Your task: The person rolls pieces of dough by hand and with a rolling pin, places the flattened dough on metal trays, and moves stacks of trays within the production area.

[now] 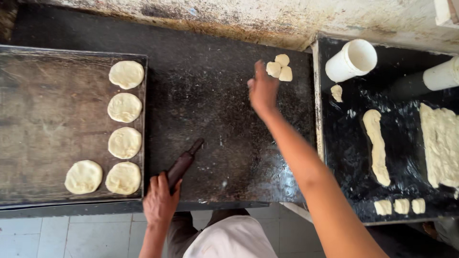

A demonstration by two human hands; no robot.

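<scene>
Dough pieces [279, 67], three small lumps, lie touching near the far edge of the oily black tabletop [215, 110]; your right hand [262, 90] hovers just beside them, fingers loose, grasping nothing. Your left hand [160, 200] is clenched on the rolling pin [184, 162]. Grabbing carelessly could lift lumps stuck together, and the pin could slip on that slick surface.

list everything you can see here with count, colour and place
flattened dough discs: 5, pale cream, right side of the left tray
tray: 1, dark brown, left
dough balls: 3, cream, far side of the black worktop
rolling pin: 1, dark brown, near edge of worktop
white cup: 1, lying on the right black tray
dough rope: 1, cream, right tray
cut dough pieces: 3, right tray's near edge
left hand: grips rolling pin
right hand: beside dough balls
</scene>
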